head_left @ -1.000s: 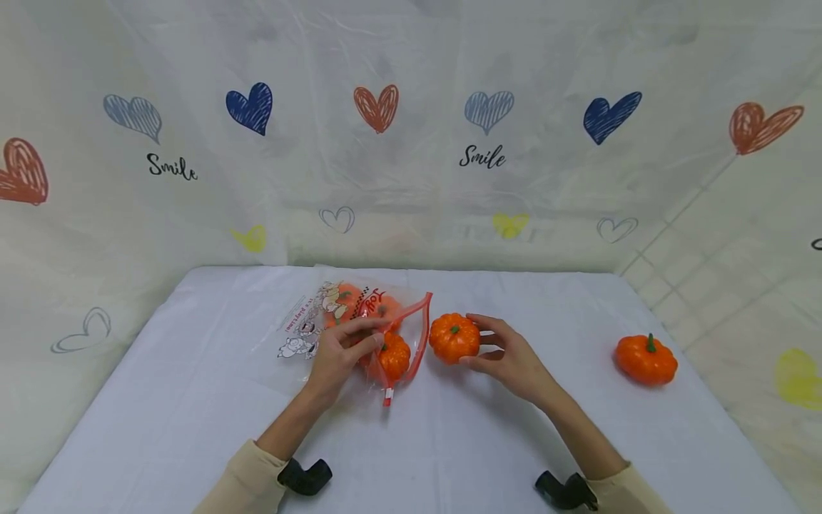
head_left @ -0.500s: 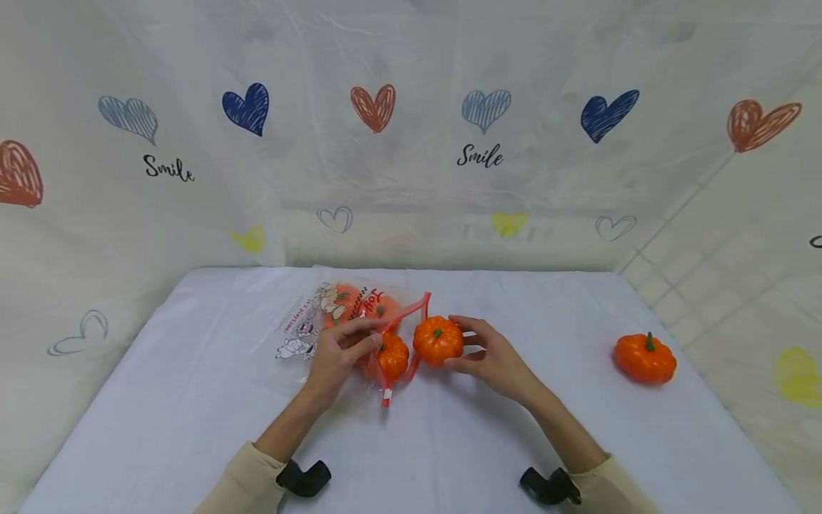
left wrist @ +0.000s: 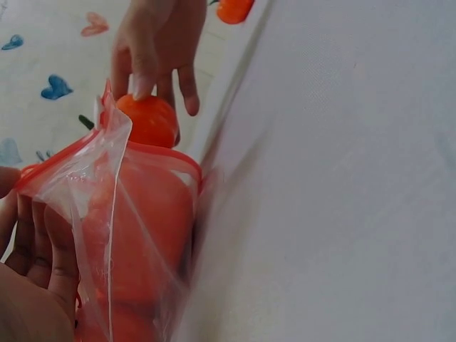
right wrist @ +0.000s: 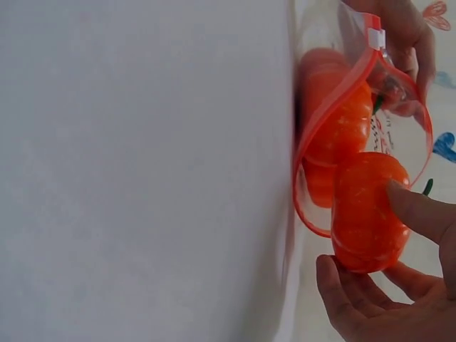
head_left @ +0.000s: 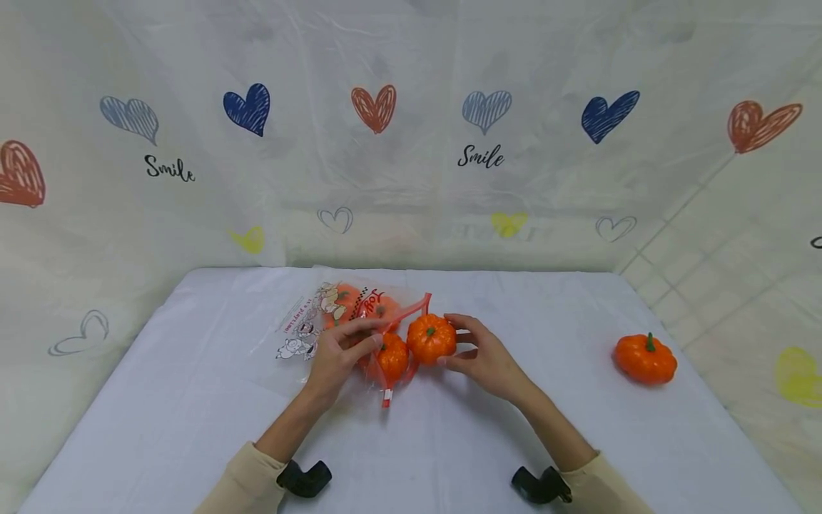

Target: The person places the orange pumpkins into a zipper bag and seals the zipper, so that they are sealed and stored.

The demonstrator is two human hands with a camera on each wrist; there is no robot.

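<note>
My left hand (head_left: 342, 355) pinches the upper edge of a clear zip bag (head_left: 302, 332) with a red seal strip, holding its mouth apart toward the right. Several small orange pumpkins are inside; one pumpkin (head_left: 393, 359) lies just within the opening, and others show through the printed plastic. My right hand (head_left: 484, 357) grips another orange pumpkin (head_left: 432, 339), thumb on one side and fingers on the other. In the right wrist view that held pumpkin (right wrist: 369, 214) is at the bag's mouth, partly overlapping the red rim (right wrist: 313, 221). The left wrist view shows the bag (left wrist: 135, 235) bulging with pumpkins.
A further orange pumpkin (head_left: 645, 358) sits alone on the right side of the white-covered table (head_left: 449, 457). Behind the table hangs a pale sheet (head_left: 411, 178) printed with hearts. A black wrist mount (head_left: 305, 478) is strapped at each sleeve.
My right hand has carried its pumpkin leftward, from beside the bag to its opening. The left hand and the bag have stayed nearly still.
</note>
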